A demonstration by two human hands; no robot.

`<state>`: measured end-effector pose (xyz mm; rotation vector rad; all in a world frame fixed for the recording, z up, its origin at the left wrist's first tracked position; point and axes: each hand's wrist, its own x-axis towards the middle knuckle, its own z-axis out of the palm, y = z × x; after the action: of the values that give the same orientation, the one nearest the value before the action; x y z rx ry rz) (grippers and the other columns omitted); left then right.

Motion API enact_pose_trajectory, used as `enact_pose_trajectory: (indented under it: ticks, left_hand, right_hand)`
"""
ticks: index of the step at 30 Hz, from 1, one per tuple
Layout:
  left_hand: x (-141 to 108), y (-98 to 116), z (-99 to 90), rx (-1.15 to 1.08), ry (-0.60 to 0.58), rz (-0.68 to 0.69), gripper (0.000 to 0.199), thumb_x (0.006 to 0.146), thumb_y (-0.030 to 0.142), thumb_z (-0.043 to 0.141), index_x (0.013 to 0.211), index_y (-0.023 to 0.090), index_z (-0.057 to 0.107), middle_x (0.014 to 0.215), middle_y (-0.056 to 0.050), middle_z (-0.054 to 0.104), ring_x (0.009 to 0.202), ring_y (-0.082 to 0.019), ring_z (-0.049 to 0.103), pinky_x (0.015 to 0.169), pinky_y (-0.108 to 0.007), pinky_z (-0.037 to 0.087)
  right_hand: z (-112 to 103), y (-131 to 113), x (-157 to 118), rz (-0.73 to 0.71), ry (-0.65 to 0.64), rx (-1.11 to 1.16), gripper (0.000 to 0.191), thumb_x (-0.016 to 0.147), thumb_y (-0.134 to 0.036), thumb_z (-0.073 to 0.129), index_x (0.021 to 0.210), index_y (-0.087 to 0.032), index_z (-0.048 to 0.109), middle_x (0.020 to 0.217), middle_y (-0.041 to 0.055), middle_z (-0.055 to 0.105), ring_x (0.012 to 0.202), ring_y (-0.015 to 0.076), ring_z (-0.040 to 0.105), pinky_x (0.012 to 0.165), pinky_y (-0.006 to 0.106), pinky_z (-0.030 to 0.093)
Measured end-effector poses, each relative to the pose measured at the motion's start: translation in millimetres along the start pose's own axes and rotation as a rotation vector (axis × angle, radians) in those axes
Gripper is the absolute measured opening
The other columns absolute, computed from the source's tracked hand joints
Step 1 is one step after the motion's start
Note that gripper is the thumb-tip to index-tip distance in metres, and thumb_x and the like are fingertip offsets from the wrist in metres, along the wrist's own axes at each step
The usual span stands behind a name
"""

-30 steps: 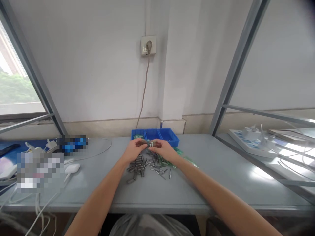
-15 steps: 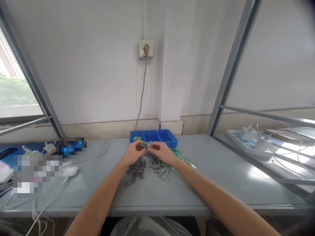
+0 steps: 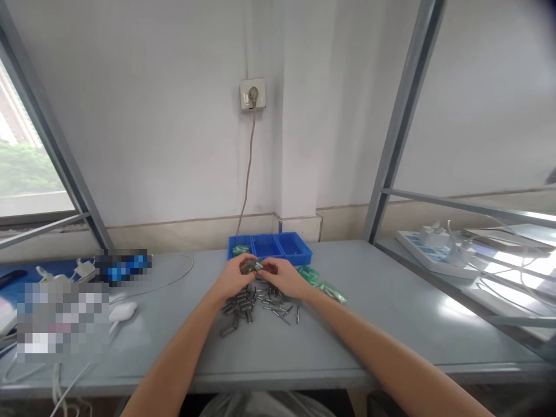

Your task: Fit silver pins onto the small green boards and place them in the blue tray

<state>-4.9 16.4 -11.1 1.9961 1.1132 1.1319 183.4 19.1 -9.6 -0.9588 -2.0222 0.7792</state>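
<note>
In the head view both hands meet just in front of a blue tray [image 3: 299, 258] with three compartments. Closed around one side of a small greenish see-through plastic bag [image 3: 250, 267] is my left hand [image 3: 231, 279]. My right hand [image 3: 284, 276] pinches the bag's other side, its thumb and fingertips close together. Small shiny pieces show at the bag, though fingers partly cover them. Below the hands lie a pile of grey metal cylinders [image 3: 243, 304] and several thin metal pins [image 3: 278, 310]. Green plastic packets [image 3: 328, 289] rest beside my right wrist.
More green packets [image 3: 240, 249] sit in the tray's left compartment. White cables and a white charger [image 3: 123, 311] lie on the left of the grey table [image 3: 391, 313]. Metal frame posts [image 3: 402, 116] rise at both sides. On the right is a power strip [image 3: 428, 255].
The view has shifted slightly. Both hands stay together at the bag, which has tilted and shows more clearly between the fingers. The piles on the table look the same.
</note>
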Motion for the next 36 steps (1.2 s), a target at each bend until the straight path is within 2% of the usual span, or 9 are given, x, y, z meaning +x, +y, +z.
enact_pose_trajectory:
  ticks: [5,13,18,22,27,36]
  left_hand:
    - [-3,3,-0.1,0.087,0.022,0.024,0.032,0.073,0.018,0.062,0.105,0.017,0.062,0.086,-0.003,0.066,0.076,-0.015,0.059,0.070,-0.025,0.047]
    - [0,-1,2.7,-0.080,-0.033,0.018,0.025,0.073,0.012,0.061,0.097,0.016,0.057,0.083,-0.002,0.063,0.077,-0.014,0.059,0.069,-0.024,0.045]
    - [0,-1,1.9,-0.159,-0.014,-0.048,0.028,0.071,0.020,0.069,0.096,0.016,0.057,0.088,-0.003,0.064,0.079,-0.015,0.061,0.072,-0.026,0.046]
    - [3,-3,-0.5,-0.242,0.025,-0.094,0.034,0.069,0.025,0.073,0.098,0.016,0.057,0.091,-0.004,0.066,0.080,-0.015,0.062,0.072,-0.026,0.047]
    - [7,-11,-2.9,-0.266,0.003,-0.145,0.045,0.070,0.031,0.074,0.109,0.017,0.057,0.088,-0.004,0.068,0.076,-0.016,0.063,0.066,-0.026,0.048]
    - [5,-5,-1.1,-0.299,0.092,-0.123,0.045,0.066,0.032,0.076,0.105,0.015,0.061,0.072,-0.001,0.064,0.066,-0.014,0.060,0.059,-0.024,0.044]
  right_hand:
    - [-1,2,0,-0.021,-0.011,0.007,0.023,0.083,-0.037,0.056,0.090,-0.018,0.065,0.072,-0.0003,0.060,0.066,0.0142,0.049,0.061,0.026,0.037]
    - [2,-3,0,-0.058,-0.005,-0.110,0.015,0.083,-0.027,0.054,0.087,-0.018,0.065,0.080,0.0024,0.064,0.069,0.0151,0.052,0.065,0.027,0.038]
    - [-1,-3,-2,-0.053,0.011,-0.120,0.017,0.084,-0.032,0.053,0.079,-0.018,0.061,0.069,-0.0010,0.056,0.065,0.0142,0.047,0.060,0.027,0.033]
    - [-3,-4,-1,-0.030,0.037,-0.073,0.022,0.084,-0.035,0.052,0.072,-0.018,0.057,0.064,-0.0027,0.050,0.063,0.0135,0.044,0.060,0.027,0.031]
    - [-2,-4,3,0.013,0.076,0.032,0.027,0.083,-0.040,0.053,0.067,-0.018,0.052,0.063,-0.0035,0.047,0.063,0.0126,0.041,0.061,0.027,0.031]
    - [-2,5,6,0.049,0.074,0.188,0.033,0.076,-0.048,0.062,0.067,-0.017,0.056,0.062,-0.0029,0.051,0.062,0.0125,0.044,0.061,0.027,0.033]
